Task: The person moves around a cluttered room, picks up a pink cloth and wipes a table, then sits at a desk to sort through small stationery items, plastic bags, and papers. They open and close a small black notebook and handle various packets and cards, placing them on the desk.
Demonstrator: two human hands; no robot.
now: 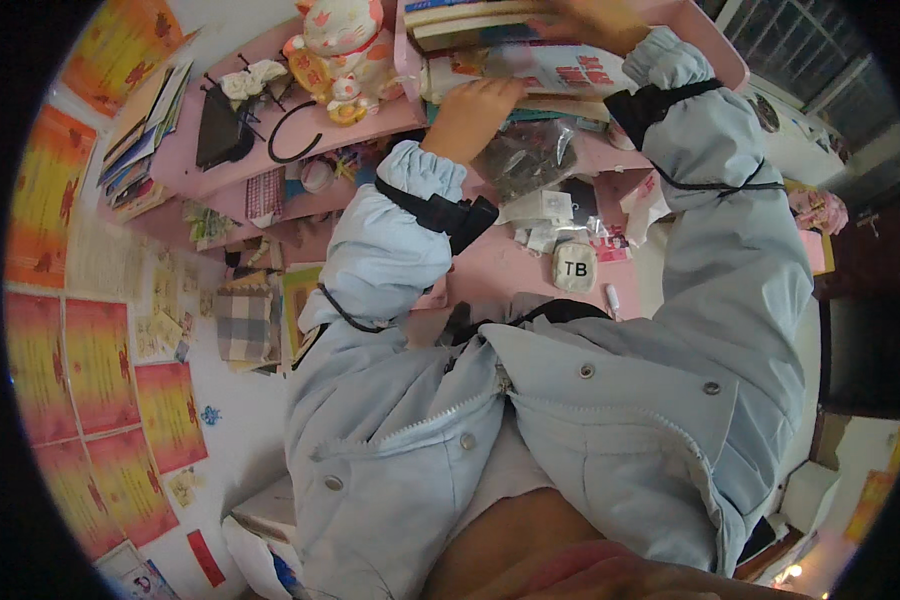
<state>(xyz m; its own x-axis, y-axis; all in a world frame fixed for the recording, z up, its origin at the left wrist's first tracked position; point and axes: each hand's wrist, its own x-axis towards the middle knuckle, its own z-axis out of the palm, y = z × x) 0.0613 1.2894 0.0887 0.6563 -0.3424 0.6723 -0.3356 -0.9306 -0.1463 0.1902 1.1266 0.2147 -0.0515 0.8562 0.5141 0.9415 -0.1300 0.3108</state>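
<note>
At the pink shelf [379, 124], my left hand [476, 112] lies with bent fingers against the left part of a book with a printed cover [570, 69]. Whether it grips the book does not show. My right hand [604, 22] is blurred at the top edge of the view, over the right end of several stacked books [480, 30]; its fingertips are hard to make out. Under the printed book are more page edges and a teal-edged book [544, 115]. Just below the books lies a clear plastic bag [529, 154] with dark contents.
Left of the books stand a lucky-cat figurine [337, 37], a black headband [294, 142] and a dark triangular object [221, 131]. A small white box [544, 206] and a cream pouch [574, 267] lie on the pink desk [487, 262]. A barred window [795, 45] is at right.
</note>
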